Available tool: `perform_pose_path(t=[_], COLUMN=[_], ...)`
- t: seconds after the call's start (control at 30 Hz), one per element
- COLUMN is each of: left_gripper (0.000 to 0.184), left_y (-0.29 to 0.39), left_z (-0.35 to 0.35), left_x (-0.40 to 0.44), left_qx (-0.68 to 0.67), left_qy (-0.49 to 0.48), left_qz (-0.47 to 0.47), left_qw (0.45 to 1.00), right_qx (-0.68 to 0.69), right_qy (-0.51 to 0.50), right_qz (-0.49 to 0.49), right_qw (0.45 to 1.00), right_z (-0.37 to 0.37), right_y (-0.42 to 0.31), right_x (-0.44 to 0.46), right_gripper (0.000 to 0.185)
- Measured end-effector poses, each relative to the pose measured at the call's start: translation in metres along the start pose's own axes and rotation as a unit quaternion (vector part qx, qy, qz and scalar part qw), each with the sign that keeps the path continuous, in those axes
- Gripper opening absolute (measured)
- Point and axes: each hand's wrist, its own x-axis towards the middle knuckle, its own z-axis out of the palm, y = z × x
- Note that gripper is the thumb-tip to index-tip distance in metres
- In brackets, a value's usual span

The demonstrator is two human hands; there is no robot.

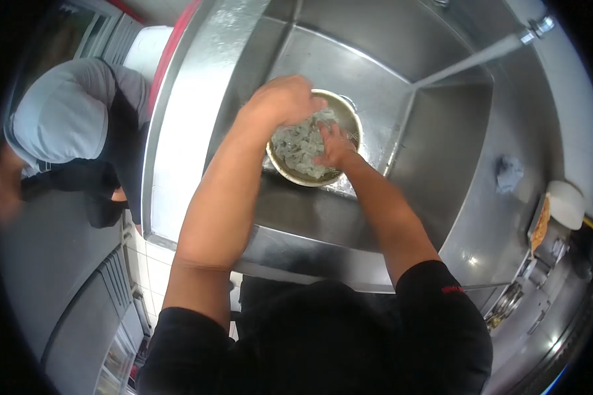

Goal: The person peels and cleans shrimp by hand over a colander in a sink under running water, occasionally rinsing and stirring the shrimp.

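A round metal colander point(295, 178) sits in the deep steel sink point(349, 62). Pale, greyish, translucent pieces that look like raw shrimp point(298, 150) fill much of it. My left hand point(284, 100) reaches over the colander's upper left rim, slightly blurred, its fingers bent down and partly hidden, so its grip cannot be made out. On the right side, my right hand point(335, 146) rests on the pieces with its fingers spread.
Another person in a grey head covering point(69, 112) bends beside the sink at the left. A crumpled cloth point(509, 173) lies on the right counter, near a white container point(565, 204) and a tray of orange food point(541, 222). A faucet pipe point(471, 62) crosses the upper right.
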Motion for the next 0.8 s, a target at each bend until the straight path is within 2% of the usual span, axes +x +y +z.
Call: perform_pose_path(t=[0.13,0.23,0.27,0.37,0.4,0.47,0.5,0.53,0.6,0.63,0.7,0.73,0.8], left_gripper=[0.048,0.045,0.044,0.043,0.044,0.044,0.044,0.044,0.044,0.044,0.045,0.045,0.045], left_y=[0.000,-0.003,-0.004,-0.011,-0.013,-0.015,-0.013,-0.011,-0.008,-0.008,-0.008,-0.009,-0.009], left_z=[-0.013,-0.033,-0.034,-0.030,-0.029,-0.026,-0.028,-0.031,-0.032,-0.032,-0.030,-0.029,-0.028], left_x=[0.003,-0.012,-0.015,-0.011,-0.010,-0.009,-0.010,-0.011,-0.012,-0.013,-0.013,-0.013,-0.011], left_qx=[-0.009,-0.031,-0.035,-0.031,-0.036,-0.049,-0.042,-0.036,-0.033,-0.035,-0.038,-0.039,-0.040], left_qy=[0.035,0.064,0.069,0.068,0.079,0.098,0.091,0.083,0.081,0.086,0.094,0.098,0.105], left_qz=[0.001,-0.015,-0.014,-0.015,-0.018,-0.022,-0.023,-0.023,-0.024,-0.025,-0.028,-0.030,-0.032], left_qw=[0.999,0.997,0.997,0.997,0.996,0.994,0.995,0.996,0.996,0.995,0.994,0.994,0.993], right_qx=[-0.107,-0.148,-0.124,-0.042,-0.025,0.198,0.266,0.333,0.382,0.282,0.066,-0.035,-0.113], right_qy=[-0.019,-0.035,-0.005,0.072,0.084,0.009,-0.002,-0.013,0.022,0.097,0.236,0.166,0.040], right_qz=[0.006,0.039,0.042,0.043,0.023,-0.014,-0.017,-0.019,0.001,-0.076,-0.222,-0.192,-0.135], right_qw=[0.994,0.988,0.991,0.996,0.996,0.980,0.964,0.943,0.924,0.951,0.944,0.967,0.984], right_z=[-0.001,0.001,0.002,0.019,0.019,0.013,0.008,-0.003,-0.023,-0.017,-0.004,0.002,0.007], right_y=[-0.039,-0.049,-0.046,-0.017,-0.004,0.033,0.037,0.034,0.028,0.031,0.037,0.042,0.046], right_x=[0.008,0.026,0.033,0.067,0.077,0.092,0.085,0.074,0.037,0.023,-0.007,-0.022,-0.045], right_gripper=[0.129,0.125,0.107,0.081,0.064,0.062,0.063,0.065,0.073,0.077,0.084,0.088,0.085])
